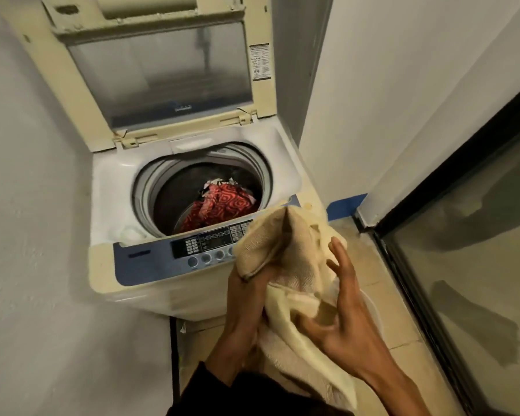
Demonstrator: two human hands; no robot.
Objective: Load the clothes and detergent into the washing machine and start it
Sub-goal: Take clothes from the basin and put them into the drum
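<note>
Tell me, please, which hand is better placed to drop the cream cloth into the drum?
Probably the left hand: it grips the cream cloth and is nearer the drum. The right hand lies open against it.

Coarse cream cloth (285, 250) (knit-like), matt

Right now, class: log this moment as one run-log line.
lid open | drum: red patterned cloth | left hand grips cream towel | right hand open on it

Cream towel (294, 253) bunched before open washing machine (150, 202).
</note>
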